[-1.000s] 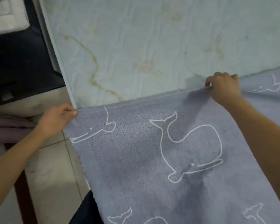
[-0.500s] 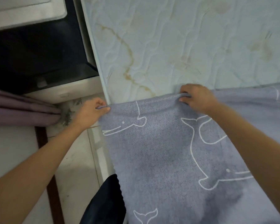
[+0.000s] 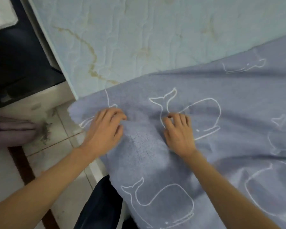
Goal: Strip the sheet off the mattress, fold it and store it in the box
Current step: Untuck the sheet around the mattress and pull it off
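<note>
Left of the sheet point(image 3: 213, 90), purple cloth point(image 3: 10, 131) on tiles point(image 3: 59, 146).

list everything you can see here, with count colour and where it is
sheet: one, grey-blue with white whale outlines, over the near part of the mattress, its corner past the left edge
mattress: one, pale blue, quilted, brown-stained, bare on the far side
floor tiles: several, cream, lower left
purple cloth: one, on the floor at the left edge
dark furniture: one, black, upper left; kind unclear
white object: one, top left corner, mostly cut off
navy cloth: one, bottom centre, beside the sheet's hanging edge
left hand: one, on the sheet near its corner, fingers curled into the cloth
right hand: one, on a whale print, fingers curled into the cloth
</note>
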